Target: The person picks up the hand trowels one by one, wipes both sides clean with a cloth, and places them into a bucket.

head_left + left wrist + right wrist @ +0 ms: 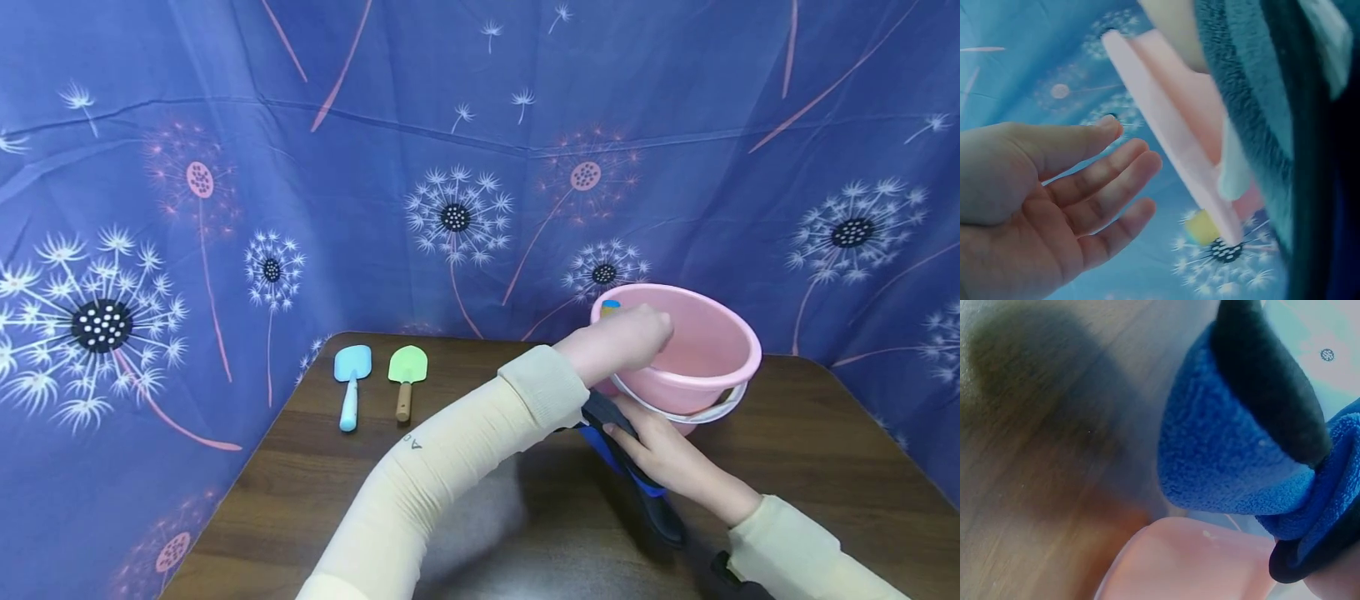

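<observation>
My left hand overlaps the pink bucket in the head view. In the left wrist view the left hand holds nothing, its fingers loosely extended beside the bucket's rim. My right hand is below the left cuff and grips a black strap with a fuzzy blue side. Close up in the right wrist view, the strap curves in a loop, and a bit of the right hand shows at the corner. The same strap crosses the left wrist view.
On the wooden table lie a blue toy shovel and a green toy shovel at the far left. A blue-topped yellow object shows at the bucket's rim. Behind hangs a blue dandelion-patterned cloth.
</observation>
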Tool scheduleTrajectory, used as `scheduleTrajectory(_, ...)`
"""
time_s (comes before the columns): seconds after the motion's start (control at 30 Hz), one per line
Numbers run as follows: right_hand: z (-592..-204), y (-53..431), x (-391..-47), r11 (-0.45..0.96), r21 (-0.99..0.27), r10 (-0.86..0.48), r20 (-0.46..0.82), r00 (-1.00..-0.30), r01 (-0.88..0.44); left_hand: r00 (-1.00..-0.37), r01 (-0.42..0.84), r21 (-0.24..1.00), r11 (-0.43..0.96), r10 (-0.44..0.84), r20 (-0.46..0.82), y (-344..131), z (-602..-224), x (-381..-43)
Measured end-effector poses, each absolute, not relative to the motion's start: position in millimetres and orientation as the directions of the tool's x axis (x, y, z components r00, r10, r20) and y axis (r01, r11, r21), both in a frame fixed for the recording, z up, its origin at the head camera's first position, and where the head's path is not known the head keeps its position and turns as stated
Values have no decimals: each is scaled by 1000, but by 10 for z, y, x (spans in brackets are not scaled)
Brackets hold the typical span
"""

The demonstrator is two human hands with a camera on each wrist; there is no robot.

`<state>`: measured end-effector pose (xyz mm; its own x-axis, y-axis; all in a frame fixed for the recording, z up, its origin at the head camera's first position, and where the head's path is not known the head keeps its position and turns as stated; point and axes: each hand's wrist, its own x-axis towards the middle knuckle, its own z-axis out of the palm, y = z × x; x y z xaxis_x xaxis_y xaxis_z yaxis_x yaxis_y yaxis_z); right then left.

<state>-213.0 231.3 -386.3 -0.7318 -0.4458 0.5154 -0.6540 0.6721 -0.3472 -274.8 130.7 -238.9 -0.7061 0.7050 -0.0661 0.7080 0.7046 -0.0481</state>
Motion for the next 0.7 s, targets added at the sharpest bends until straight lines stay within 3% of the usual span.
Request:
scheduleTrajectory(0.1,-3841,2321,-2103,682,-338,-442,515,-734,-648,-674,738,-4,675,738,-31,1180,-2282,-2635)
scheduleTrajectory(0.37,-3735,2312,-1979,705,-385,-422,448,-788,-596,-632,770,-30,637,768,102,743,-2192,-2320)
scheduleTrajectory(0.7,-3604,2351,-1896,726,-373,-362,507,-782,-578,-471,756,-201,623,731,494,193,-2418,-2055)
